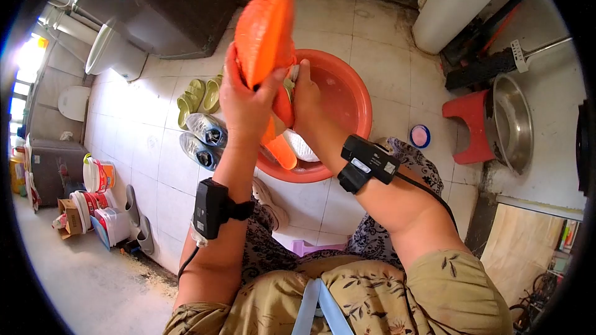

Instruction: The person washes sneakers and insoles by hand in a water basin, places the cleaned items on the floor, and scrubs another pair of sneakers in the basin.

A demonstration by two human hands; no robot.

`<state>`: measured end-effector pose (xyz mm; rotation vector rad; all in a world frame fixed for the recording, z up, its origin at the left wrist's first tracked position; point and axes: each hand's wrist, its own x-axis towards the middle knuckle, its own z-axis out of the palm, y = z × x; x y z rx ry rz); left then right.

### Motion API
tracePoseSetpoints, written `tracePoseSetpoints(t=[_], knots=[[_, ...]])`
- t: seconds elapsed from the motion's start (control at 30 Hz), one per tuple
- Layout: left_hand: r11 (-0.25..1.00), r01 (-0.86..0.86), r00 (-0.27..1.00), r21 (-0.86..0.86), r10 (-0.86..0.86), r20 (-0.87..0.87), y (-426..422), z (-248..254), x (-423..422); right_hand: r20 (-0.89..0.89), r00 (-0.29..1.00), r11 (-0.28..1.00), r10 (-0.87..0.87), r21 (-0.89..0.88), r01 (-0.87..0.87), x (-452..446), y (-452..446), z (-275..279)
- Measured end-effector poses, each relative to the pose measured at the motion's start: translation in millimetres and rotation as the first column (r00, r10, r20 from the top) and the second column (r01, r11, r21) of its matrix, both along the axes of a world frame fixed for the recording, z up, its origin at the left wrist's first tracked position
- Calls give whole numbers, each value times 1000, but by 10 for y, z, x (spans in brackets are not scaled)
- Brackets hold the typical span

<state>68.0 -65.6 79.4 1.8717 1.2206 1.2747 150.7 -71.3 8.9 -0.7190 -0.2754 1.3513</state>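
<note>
An orange shoe (266, 34) is raised above the left part of a red plastic basin (366, 102), its toe pointing away and its ridged side showing. My left hand (245, 102) is closed around the shoe's near end, thumb on one side and fingers on the other. Close beside it, over the basin, my right hand (306, 94) is closed at the near end of the shoe. A small whitish, greenish thing shows between the hands, too hidden to name. In the basin, a second shoe with a white sole (302, 145) and an orange part (281, 151) lies in water.
Left of the basin stand green clogs (191, 102) and blue-grey shoes in clear plastic (207, 130). Buckets (99, 174) and grey slippers (144, 236) are further left. At right are a small pink-filled dish (420, 136), a red stool (469, 123) and a metal bowl (514, 124).
</note>
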Motion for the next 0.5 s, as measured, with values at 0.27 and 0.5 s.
tracePoseSetpoints(t=[0.27,0.5], knots=[[994,44,978,101,-22,-210,-15,29,56,114,993,975,36,214,-60,26,78,-337],[997,78,983,6,-76,-168,269,153,-277,5,886,861,464,-236,-450,23,-148,-124]])
